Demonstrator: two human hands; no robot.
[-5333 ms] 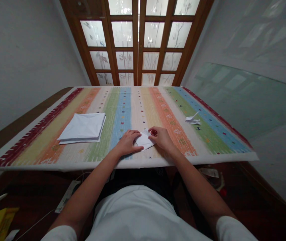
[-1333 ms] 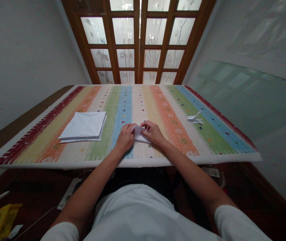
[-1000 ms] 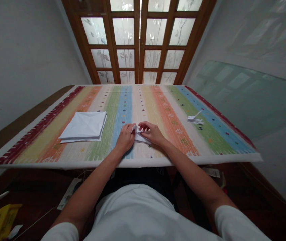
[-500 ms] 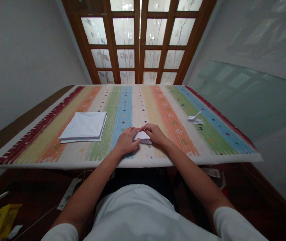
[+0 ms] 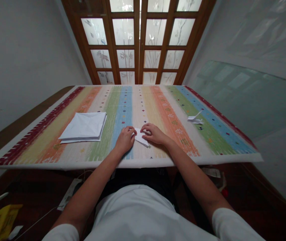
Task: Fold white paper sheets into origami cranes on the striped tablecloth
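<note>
Left hand (image 5: 125, 140) and right hand (image 5: 155, 134) on the striped tabletop (image 5: 132, 163), both relaxed and half curled, neither clenched; whether either pinches, impossible to tell. Between them, touching both, one small folded paper (image 5: 141, 138), long axis slanting from upper left to lower right, neither hand clearly nearer. Well left, one stack of white paper squares (image 5: 83, 125); well right, one small paper figure (image 5: 195, 118).

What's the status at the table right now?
Left hand and right hand at the folded white paper. Paper stack off left, paper crane off right, neither touching the hands.
</note>
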